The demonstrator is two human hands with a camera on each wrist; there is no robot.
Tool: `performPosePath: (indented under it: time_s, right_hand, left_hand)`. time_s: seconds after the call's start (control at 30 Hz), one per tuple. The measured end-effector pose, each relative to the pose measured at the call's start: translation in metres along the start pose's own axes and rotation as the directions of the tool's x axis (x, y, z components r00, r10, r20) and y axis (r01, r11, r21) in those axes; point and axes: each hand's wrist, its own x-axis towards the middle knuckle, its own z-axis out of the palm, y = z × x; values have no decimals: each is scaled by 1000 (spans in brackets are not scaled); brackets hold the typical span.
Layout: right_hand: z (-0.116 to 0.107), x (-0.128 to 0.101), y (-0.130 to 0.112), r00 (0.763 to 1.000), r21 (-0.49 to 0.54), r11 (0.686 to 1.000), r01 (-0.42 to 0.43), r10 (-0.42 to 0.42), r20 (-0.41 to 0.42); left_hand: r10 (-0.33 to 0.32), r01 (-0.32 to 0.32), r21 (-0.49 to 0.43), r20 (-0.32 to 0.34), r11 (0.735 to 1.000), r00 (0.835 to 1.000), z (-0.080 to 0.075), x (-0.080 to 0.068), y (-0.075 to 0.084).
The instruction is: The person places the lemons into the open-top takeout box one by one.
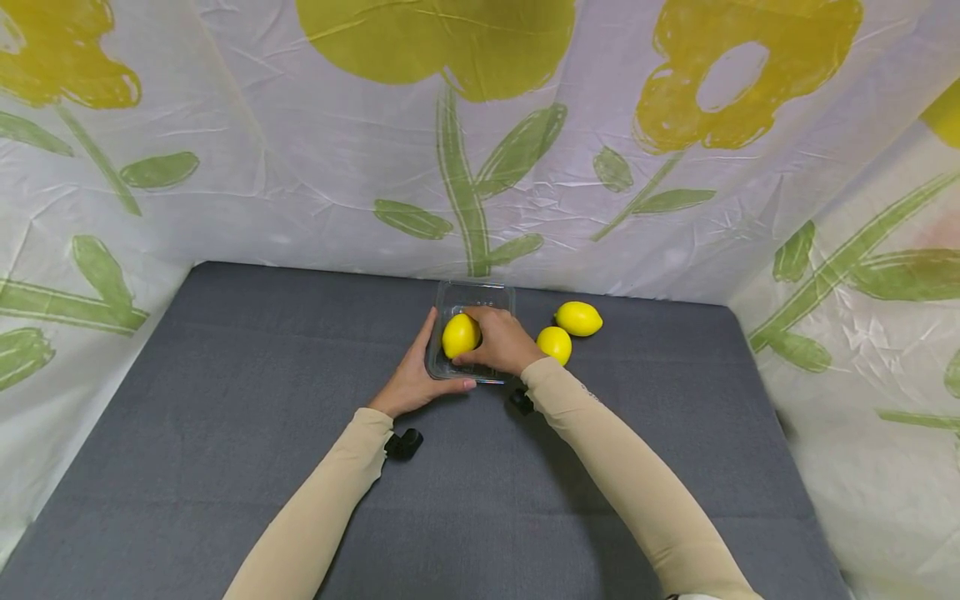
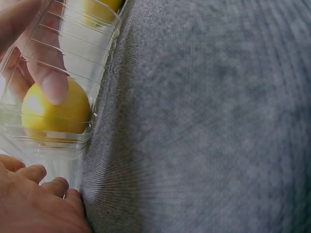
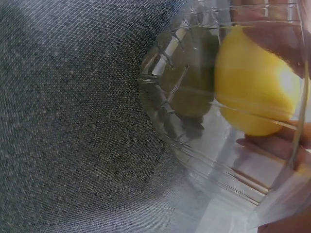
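Note:
A clear plastic container stands on the grey tabletop near the back. My right hand grips a yellow lemon inside it. The left wrist view shows that lemon through the ribbed container wall with a fingertip pressed on it. The right wrist view shows the same lemon through the container wall. My left hand holds the container's near left side, thumb along its front edge. Two more lemons lie on the table right of the container, one close and one farther back.
The grey cloth table spreads wide to the left and front. A white sheet with yellow flowers and green leaves hangs behind and on both sides. Beige sleeves cover both forearms.

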Motion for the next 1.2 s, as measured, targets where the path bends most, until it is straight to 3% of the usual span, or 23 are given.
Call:
performPosePath:
  time_s: [0.1, 0.17, 0.33, 0.4, 0.57, 0.87, 1.2]
  right_hand:
    - [0, 0, 0, 1000, -11, 1000, 5, -5, -2]
    - [0, 0, 0, 1000, -19, 1000, 11, -11, -8]
    - [-2, -1, 1, 1000, -8, 1000, 18, -18, -23]
    - [-4, -2, 1, 1000, 3, 1000, 14, -14, -23]
    - [-11, -7, 1, 999, 25, 1000, -18, 19, -36]
    - [-27, -25, 10, 993, 89, 995, -48, 58, -107]
    - [-44, -57, 27, 968, 186, 979, -86, 126, -218]
  left_hand:
    - [8, -8, 2, -4, 1000, 1000, 0, 0, 0]
    - [0, 0, 0, 1, 1000, 1000, -1, -3, 10]
    - [-5, 5, -6, -2, 1000, 1000, -2, -3, 8]
    - [8, -8, -1, -8, 1000, 1000, 0, 1, -2]
    - [8, -8, 0, -5, 1000, 1000, 0, 0, -1]
    - [15, -15, 10, -16, 1000, 1000, 1, 0, -1]
    - [1, 0, 34, -20, 999, 1000, 2, 0, -2]
